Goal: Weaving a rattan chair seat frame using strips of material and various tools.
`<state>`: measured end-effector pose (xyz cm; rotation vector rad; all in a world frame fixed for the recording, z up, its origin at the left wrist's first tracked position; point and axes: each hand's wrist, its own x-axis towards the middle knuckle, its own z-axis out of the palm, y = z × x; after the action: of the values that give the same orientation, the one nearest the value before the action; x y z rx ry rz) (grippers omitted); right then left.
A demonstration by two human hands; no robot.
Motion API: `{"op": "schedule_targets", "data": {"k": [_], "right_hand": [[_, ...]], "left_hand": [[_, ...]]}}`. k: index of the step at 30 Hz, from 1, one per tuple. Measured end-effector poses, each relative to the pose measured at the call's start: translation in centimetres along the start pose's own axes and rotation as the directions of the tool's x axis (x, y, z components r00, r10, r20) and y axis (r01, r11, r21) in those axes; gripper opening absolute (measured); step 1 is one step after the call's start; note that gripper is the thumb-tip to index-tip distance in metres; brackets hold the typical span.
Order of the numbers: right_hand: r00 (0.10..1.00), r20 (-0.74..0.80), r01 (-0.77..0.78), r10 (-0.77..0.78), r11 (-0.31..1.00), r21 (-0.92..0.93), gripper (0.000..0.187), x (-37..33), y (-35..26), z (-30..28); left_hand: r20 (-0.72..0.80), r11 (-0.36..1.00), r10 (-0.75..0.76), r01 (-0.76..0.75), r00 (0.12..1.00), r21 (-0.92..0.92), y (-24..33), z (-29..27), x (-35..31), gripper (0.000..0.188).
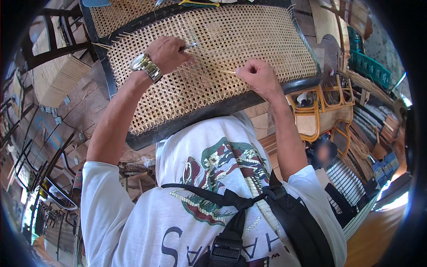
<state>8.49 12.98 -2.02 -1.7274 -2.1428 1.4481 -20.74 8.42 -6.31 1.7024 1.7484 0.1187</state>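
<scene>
A woven cane panel point(249, 35) in a dark frame point(191, 120) lies in front of me, its open mesh filling most of the frame. Over the mesh's left half, my left hand point(167, 54) is closed round a slim metal tool point(191, 46); only its short grey end shows past the fingers, so its exact kind is unclear. To the right, near the frame's front rail, my right hand point(260, 79) pinches a thin cane strand point(228, 71) that runs leftward over the weave. Loose cane ends point(104, 45) stick out at the panel's far left edge.
A second cane section point(120, 18) adjoins at the far left, with a yellow-handled tool point(200, 3) at the top edge. A cardboard box point(60, 80) stands left. Rattan chairs point(307, 122), a green crate point(369, 66) and a seated person point(342, 173) are at right.
</scene>
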Motion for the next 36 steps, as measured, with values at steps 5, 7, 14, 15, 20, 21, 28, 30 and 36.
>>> {"op": "schedule_targets", "data": {"k": [5,7,14,15,20,21,28,30,36], "right_hand": [[0.999,-0.023,0.041,-0.046,0.982,-0.184,0.032,-0.3,-1.8,2.2],[0.997,-0.044,0.057,-0.070,0.964,-0.259,0.033,-0.1,-2.7,3.1],[0.976,-0.027,0.210,-0.216,0.968,-0.140,0.022,-1.0,-2.2,3.1],[0.970,-0.067,0.220,-0.234,0.960,-0.174,0.020,-1.1,-1.8,3.5],[0.951,-0.175,0.226,-0.255,0.959,-0.171,0.015,-0.5,-1.2,4.6],[0.944,-0.155,0.261,-0.291,0.947,-0.187,0.015,-0.5,-1.1,4.6],[0.911,-0.200,0.316,-0.361,0.922,-0.225,0.014,-0.2,-0.5,5.0],[0.909,-0.194,0.322,-0.369,0.917,-0.236,0.014,0.0,-0.3,5.2],[0.872,-0.209,0.387,-0.442,0.885,-0.258,0.013,-0.1,-0.5,5.2]], "left_hand": [[-0.046,0.993,-0.097,0.094,0.994,-0.075,-2.3,0.1,-0.8,0.050],[0.018,0.991,-0.132,0.132,0.991,-0.015,-4.8,-2.6,-1.1,0.053],[-0.314,0.961,-0.067,0.146,0.947,0.235,-6.2,-4.3,-0.8,0.040],[-0.325,0.967,0.028,0.057,0.945,0.249,-5.5,-4.0,-0.9,0.035],[-0.077,0.934,0.339,-0.326,0.938,0.146,0.6,0.8,-0.7,0.019],[0.016,0.958,0.243,-0.243,0.970,0.151,2.2,0.1,-0.9,0.021],[0.198,0.997,-0.017,0.002,0.980,0.076,2.9,0.4,0.6,0.029],[0.240,0.993,-0.029,0.001,0.970,0.115,3.9,-0.6,1.0,0.031],[0.160,0.977,0.170,-0.188,0.972,0.099,1.2,0.9,1.1,0.040]]}}
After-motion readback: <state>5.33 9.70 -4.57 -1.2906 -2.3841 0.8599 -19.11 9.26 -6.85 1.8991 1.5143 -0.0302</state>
